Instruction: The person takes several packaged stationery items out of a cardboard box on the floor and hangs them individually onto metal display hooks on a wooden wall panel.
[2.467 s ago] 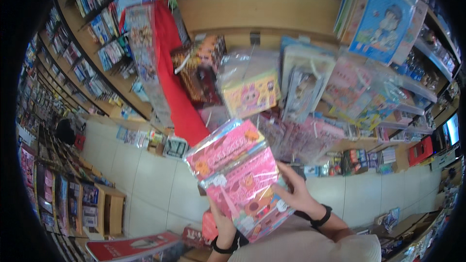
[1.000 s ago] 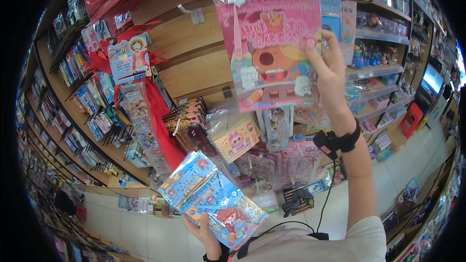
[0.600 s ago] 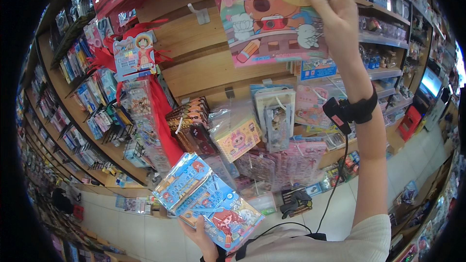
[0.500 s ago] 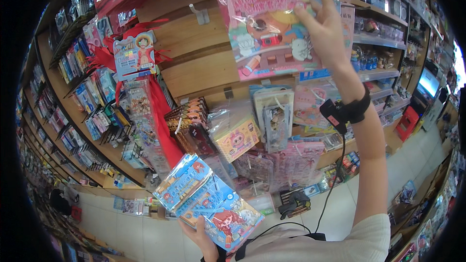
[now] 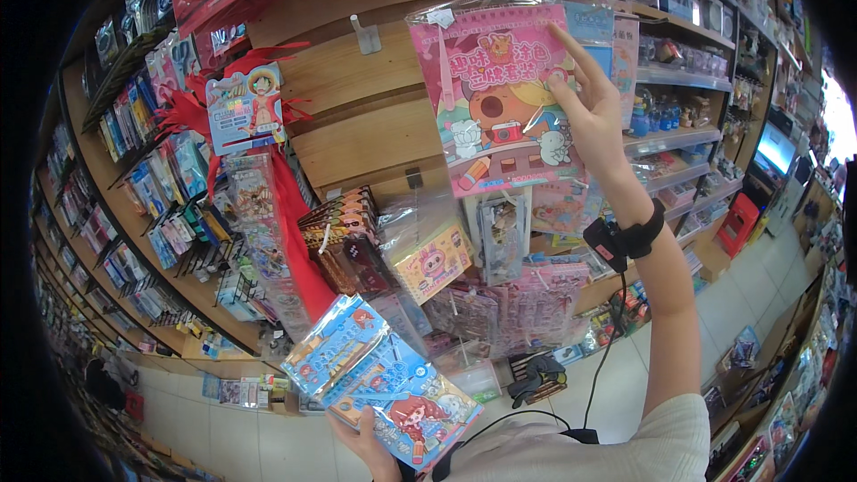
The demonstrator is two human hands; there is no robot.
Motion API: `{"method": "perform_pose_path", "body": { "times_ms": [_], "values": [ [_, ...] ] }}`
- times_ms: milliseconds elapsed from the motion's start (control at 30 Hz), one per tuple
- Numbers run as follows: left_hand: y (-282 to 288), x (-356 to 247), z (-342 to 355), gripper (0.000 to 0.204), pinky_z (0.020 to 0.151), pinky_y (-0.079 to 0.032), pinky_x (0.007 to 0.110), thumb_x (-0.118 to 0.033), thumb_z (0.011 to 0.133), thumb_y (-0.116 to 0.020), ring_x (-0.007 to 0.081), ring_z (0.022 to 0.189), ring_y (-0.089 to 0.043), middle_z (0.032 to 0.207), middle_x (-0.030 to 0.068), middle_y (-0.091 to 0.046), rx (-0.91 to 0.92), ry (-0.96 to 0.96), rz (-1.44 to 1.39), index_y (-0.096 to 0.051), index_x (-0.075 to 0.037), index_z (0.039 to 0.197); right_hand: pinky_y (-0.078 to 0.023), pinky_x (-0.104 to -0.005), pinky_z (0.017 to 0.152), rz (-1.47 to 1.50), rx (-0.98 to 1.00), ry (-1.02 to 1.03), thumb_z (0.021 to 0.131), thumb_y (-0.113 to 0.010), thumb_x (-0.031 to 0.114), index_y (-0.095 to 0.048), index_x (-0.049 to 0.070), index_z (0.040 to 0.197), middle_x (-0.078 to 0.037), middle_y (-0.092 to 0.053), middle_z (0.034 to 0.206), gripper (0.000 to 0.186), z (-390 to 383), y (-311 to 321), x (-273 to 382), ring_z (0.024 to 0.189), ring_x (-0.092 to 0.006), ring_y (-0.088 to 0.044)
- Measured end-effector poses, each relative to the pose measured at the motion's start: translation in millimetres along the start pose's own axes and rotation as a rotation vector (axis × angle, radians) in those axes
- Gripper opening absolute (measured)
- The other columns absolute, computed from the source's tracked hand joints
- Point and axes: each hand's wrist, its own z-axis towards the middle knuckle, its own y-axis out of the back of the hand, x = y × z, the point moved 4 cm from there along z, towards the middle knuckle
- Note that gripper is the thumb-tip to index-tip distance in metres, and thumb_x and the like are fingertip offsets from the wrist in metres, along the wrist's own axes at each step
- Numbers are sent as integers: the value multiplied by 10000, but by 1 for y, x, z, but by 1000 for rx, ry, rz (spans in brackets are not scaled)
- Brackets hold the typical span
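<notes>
My left hand is closed round the lower left edge of some blue picture packs, in clear wrapping, with a cartoon girl on the front. They are tilted, one overlapping another. Higher up, my right hand grips the right edge of a pink picture pack in a clear sleeve. Thumb and index finger lie against its front; the other fingers are partly hidden. This pack hangs nearly upright in front of the wooden display wall, covering part of the goods behind it.
A bare white hook sticks out of the wooden panel. A card toy with red streamers hangs at the left. Below are a yellow card pack and several pink packs. Stocked shelves stand right; tiled floor shows below.
My right hand has brought the pink pack down and it now faces me more squarely. The blue packs in my left hand have hardly moved.
</notes>
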Motion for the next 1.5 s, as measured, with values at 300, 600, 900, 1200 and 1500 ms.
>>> {"method": "perform_pose_path", "body": {
  "times_ms": [300,600,900,1200,1500],
  "values": [
    [-6,0,-1,607,889,-361,331,24,740,-531,222,1005,-460,1152,173,-430,17,29,-12,-253,46,1279,-387,-168,650,-47,-20,-41,820,-464,20,-402,75,1291,-60,-459,1266,478,-8,7,-13,696,-19,-440],
    [-5,1,-3,598,883,-368,324,-7,756,-542,218,1003,-467,1163,170,-431,15,23,39,-260,48,1280,-291,-151,488,-15,46,-57,756,-396,-12,-366,117,1322,-18,-462,1268,581,-5,5,0,538,-2,-299],
    [-8,2,-3,591,874,-375,317,-31,766,-551,213,989,-477,1159,162,-440,21,8,65,-271,45,1281,-340,-171,520,-20,91,-96,716,-361,7,-312,117,1349,-39,-446,1285,644,0,1,2,531,-17,-308],
    [-13,1,-6,582,885,-365,321,-25,768,-547,216,1000,-471,1162,163,-433,20,26,41,-274,44,1277,-345,-151,541,23,130,-118,626,-379,40,-296,128,1360,-45,-311,1391,744,1,-2,10,591,-6,-398],
    [-15,1,-4,613,903,-356,340,48,737,-505,229,1026,-458,1171,178,-417,35,40,-20,-243,36,1291,-366,-178,567,-3,92,-62,643,-381,35,-278,142,1367,-54,-337,1371,739,7,2,13,556,-35,-355]
  ]
}}
